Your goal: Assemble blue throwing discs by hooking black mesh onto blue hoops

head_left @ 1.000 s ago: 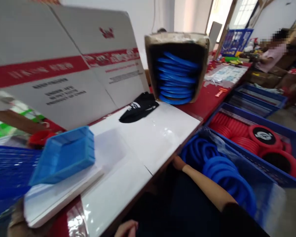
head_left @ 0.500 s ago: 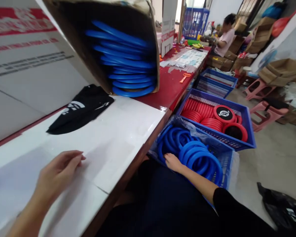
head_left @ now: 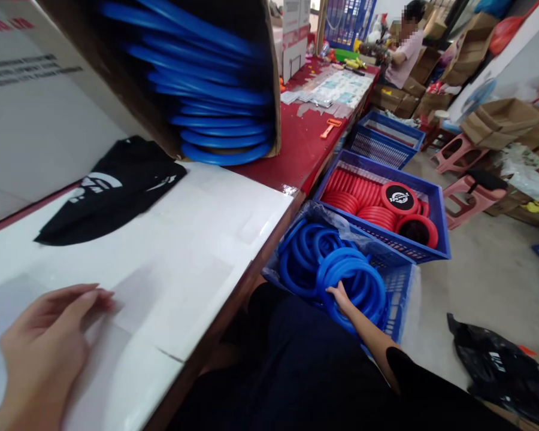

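In the basket to my right, my right hand [head_left: 339,296] has its fingers round the near rim of a blue plastic ring [head_left: 351,267]. This ring lies on top of several more blue rings [head_left: 296,254], which are heaped at odd angles. My left hand [head_left: 49,344] hovers low over the white tabletop [head_left: 202,239]. Its fingers are curled together, the thumb against them, and nothing shows between. Beyond that hand a black cloth piece with a white print [head_left: 112,190] lies flat on the table.
A tipped cardboard box [head_left: 275,72] holds stacked blue rings on the table. Behind my basket stands a blue crate [head_left: 442,239] of red rings. An orange tool [head_left: 330,127] lies on the red tabletop. Farther back a person [head_left: 406,51] sits working. A black bag [head_left: 498,365] lies on the floor.
My right hand has moved from the left part of the ring heap onto the upper ring at the right. My left hand sits lower and farther left in the view, which has itself shifted.
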Available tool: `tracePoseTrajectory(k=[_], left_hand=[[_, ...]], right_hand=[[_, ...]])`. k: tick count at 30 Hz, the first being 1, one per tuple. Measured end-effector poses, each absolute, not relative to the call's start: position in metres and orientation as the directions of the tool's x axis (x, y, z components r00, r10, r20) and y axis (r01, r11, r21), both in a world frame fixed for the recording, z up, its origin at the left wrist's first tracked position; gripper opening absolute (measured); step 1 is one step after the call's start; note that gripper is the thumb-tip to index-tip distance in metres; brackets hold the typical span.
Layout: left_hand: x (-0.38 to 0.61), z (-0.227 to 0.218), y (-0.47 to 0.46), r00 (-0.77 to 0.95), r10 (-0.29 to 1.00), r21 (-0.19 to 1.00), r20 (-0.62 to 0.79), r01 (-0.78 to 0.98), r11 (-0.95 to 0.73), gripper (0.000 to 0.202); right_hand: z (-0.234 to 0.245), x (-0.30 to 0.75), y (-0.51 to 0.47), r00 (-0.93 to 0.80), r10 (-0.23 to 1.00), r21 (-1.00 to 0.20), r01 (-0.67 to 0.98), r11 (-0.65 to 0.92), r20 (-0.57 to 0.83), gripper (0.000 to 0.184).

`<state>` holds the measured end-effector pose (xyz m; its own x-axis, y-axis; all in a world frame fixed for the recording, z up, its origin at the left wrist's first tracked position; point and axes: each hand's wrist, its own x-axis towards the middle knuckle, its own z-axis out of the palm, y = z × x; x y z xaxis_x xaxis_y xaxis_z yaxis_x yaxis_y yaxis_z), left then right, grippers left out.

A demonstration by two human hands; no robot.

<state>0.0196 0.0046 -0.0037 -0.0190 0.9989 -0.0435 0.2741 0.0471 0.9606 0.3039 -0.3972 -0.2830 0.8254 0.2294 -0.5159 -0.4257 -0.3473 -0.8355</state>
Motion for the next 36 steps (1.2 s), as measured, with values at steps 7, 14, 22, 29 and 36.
tracePoseTrajectory(k=[7, 14, 22, 29, 36], left_hand=[[0.015, -0.005, -0.005, -0.037, 0.996, 0.954, -0.080, 0.286, 0.087, 0.027], [0.014, 0.005, -0.010, 0.009, 0.993, 0.949, -0.114, 0.296, 0.106, 0.033], [0.002, -0.005, -0.009, 0.139, 0.984, 0.965, -0.110, 0.252, 0.072, 0.018], [-0.004, -0.009, -0.009, 0.205, 0.975, 0.973, -0.089, 0.226, 0.041, 0.023], [-0.004, -0.012, -0.006, 0.249, 0.964, 0.983, -0.089, 0.178, 0.044, 0.046]], right_hand=[[-0.275, 0.296, -0.351, 0.835, 0.257, -0.869, -0.491, -0.053, -0.487, 0.039], [-0.267, 0.299, -0.346, 0.786, 0.307, -0.802, -0.588, 0.105, -0.537, 0.032], [-0.216, 0.343, -0.369, 0.847, 0.261, -0.766, -0.530, 0.364, -0.463, 0.042], [-0.124, 0.362, -0.367, 0.924, 0.314, -0.709, -0.372, 0.599, -0.220, 0.063], [-0.053, 0.325, -0.338, 0.848, 0.530, -0.654, -0.410, 0.636, -0.016, 0.084]])
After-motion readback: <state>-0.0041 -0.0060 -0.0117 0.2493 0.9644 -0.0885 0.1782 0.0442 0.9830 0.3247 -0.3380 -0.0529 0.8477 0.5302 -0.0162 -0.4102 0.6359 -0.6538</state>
